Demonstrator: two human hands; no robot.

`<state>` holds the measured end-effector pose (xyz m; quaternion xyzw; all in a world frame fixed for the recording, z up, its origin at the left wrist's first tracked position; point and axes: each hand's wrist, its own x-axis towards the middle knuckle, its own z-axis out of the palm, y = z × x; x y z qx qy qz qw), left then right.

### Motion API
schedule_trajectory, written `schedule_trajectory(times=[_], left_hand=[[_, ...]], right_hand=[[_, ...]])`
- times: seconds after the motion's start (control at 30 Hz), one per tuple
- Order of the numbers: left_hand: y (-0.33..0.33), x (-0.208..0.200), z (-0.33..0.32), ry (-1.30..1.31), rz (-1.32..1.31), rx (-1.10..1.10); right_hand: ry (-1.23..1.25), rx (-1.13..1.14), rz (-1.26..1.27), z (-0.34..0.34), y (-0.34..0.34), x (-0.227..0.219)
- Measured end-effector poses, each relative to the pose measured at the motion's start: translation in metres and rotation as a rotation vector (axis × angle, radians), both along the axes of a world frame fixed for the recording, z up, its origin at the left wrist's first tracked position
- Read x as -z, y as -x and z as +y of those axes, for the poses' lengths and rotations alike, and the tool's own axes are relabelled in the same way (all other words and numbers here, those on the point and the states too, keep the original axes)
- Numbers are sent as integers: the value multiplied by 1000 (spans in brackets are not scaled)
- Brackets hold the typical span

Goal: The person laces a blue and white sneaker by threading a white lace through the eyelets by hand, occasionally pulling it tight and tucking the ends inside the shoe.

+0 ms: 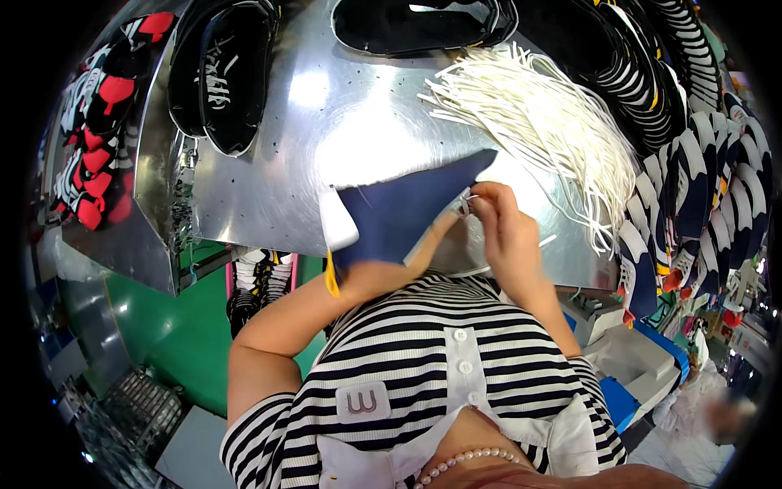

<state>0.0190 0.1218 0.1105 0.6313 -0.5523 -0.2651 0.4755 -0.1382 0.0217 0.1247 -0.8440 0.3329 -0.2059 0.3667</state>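
Note:
A navy shoe upper with a white end panel and a yellow tab is held up over the near edge of the metal table. My left hand grips it from below, with the fingers partly hidden behind the fabric. At the upper's right edge, my right hand is closed in a pinch on a white shoelace at the eyelet strip. The fingertips of both hands meet there, and exactly how the lace runs through the holes is too small to tell. Short stretches of white lace show below and beside my right hand.
A heap of white shoelaces lies on the metal table. Black shoe uppers stand along the far side. Stacked navy-and-white uppers line the right edge. Red, black and white pieces hang at the left, beyond a metal panel.

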Motion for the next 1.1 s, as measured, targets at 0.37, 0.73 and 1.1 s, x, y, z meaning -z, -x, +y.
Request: schedule_trajectory(times=[0.37,0.73,1.1], left_hand=[[-49,-5,-22,-298,159,-115],[-37,-26,-26,36,-577,-33],[-57,-99,-32,234,-177,-267]], right_hand=[[-684,268,-281,-71,-15,-3],[-674,90,-219,-45,-2,25],[-252,-421,187,8,105,27]])
